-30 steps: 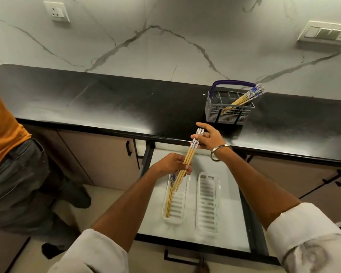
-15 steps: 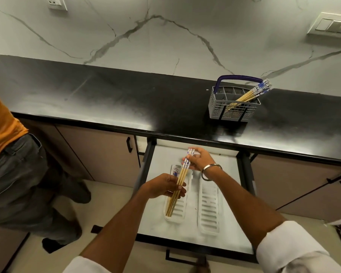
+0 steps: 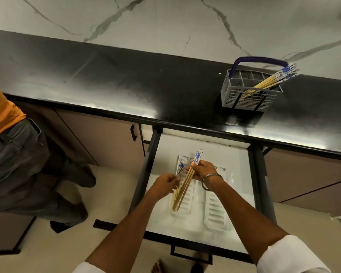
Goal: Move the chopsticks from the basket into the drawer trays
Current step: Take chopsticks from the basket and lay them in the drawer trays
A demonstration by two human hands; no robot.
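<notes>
I see the bundle of chopsticks (image 3: 186,181) slanting over the left tray (image 3: 182,203), gripped near its patterned ends by my right hand (image 3: 202,170). My left hand (image 3: 164,184) sits just beside the shafts, fingers curled, perhaps touching them. More chopsticks (image 3: 272,80) lean in the basket (image 3: 248,93).

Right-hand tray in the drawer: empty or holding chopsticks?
Empty where visible. The right tray shows only bare white slots; its far end is hidden by the right hand. The held chopsticks are over the left tray.
</notes>
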